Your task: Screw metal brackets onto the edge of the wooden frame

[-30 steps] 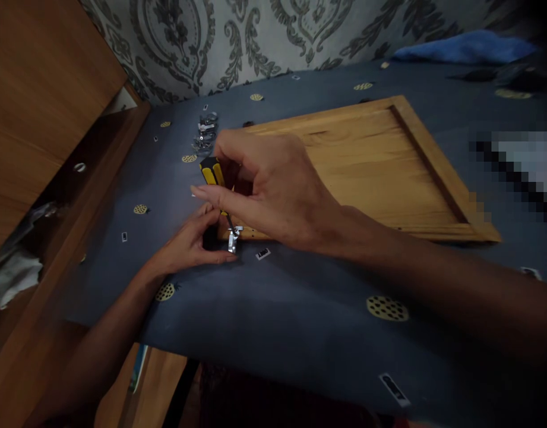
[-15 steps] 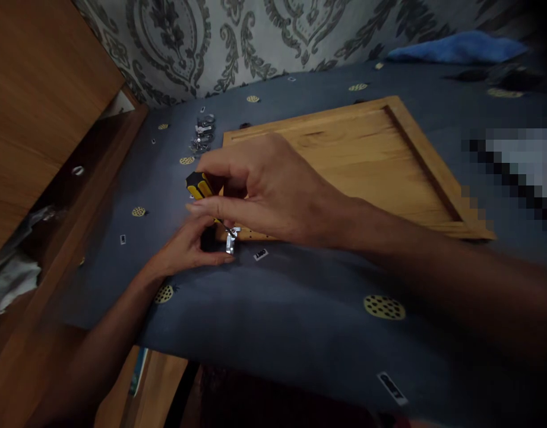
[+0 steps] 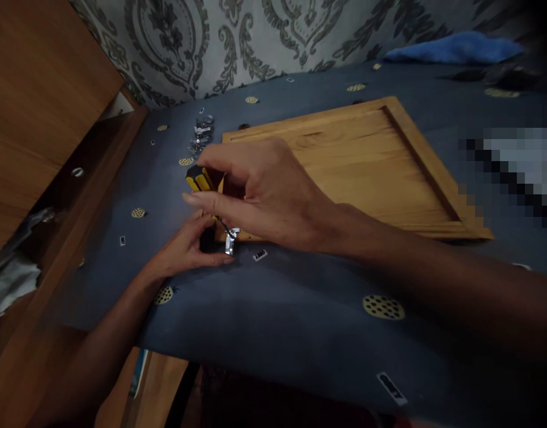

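Note:
My right hand [image 3: 273, 190] is closed round the black and yellow handle of a screwdriver [image 3: 198, 178]. The screwdriver slants down to the right, its tip at a silver cabinet hinge [image 3: 229, 245]. This hinge sits on the near left corner of a wooden cabinet door [image 3: 344, 160], which lies flat. My left hand [image 3: 188, 246] curves round that corner, thumb against the hinge's lower end and forefinger beside the screwdriver shaft. Its other fingers are hidden. Part of the door's left side is covered by my right hand.
Several metal hinges [image 3: 202, 135] lie in a pile beyond my hands. A dark blue patterned cloth [image 3: 273, 315] covers the table. Wooden furniture [image 3: 41, 89] borders the left side, and a blue cloth [image 3: 455, 49] lies at the back right. A pixelated object [image 3: 522, 160] is at right.
My right hand has turned slightly with the screwdriver, its thumb shifting up and left along the handle. My left hand and the hinge stay in place.

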{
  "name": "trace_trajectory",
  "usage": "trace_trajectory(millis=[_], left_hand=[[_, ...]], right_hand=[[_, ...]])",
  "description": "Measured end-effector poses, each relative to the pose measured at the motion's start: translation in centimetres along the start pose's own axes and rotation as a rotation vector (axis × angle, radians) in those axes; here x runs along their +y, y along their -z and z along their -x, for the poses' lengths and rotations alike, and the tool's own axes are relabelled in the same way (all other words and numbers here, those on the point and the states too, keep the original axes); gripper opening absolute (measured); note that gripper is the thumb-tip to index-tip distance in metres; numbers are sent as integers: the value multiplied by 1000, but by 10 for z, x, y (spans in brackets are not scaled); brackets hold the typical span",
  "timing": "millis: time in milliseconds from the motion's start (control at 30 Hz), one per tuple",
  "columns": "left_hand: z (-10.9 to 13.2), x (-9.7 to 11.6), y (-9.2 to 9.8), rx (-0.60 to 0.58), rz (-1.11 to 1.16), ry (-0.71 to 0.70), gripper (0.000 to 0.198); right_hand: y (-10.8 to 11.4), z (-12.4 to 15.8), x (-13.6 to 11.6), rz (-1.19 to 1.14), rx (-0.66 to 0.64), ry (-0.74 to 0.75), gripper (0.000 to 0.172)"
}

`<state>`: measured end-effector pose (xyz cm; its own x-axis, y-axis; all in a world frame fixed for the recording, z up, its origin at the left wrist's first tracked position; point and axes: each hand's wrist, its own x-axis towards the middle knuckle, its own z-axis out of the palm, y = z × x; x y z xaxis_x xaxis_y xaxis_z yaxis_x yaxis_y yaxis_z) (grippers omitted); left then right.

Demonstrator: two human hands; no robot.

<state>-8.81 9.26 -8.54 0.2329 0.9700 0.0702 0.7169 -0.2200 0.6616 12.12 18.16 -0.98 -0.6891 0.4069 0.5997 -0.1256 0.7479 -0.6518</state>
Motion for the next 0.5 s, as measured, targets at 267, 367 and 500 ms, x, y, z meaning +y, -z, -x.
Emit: trace_trajectory(millis=[267, 367, 500], left_hand=[[-5, 9, 3, -11, -14, -91, 41], [-5, 10, 4, -22, -4, -91, 39], [-4, 8, 3, -28, 14, -87, 41]], right_hand=[[15, -2, -4, 100, 65, -8, 35], [15, -4, -5, 170, 41, -26, 37], [11, -4, -4, 141, -25, -46, 39]])
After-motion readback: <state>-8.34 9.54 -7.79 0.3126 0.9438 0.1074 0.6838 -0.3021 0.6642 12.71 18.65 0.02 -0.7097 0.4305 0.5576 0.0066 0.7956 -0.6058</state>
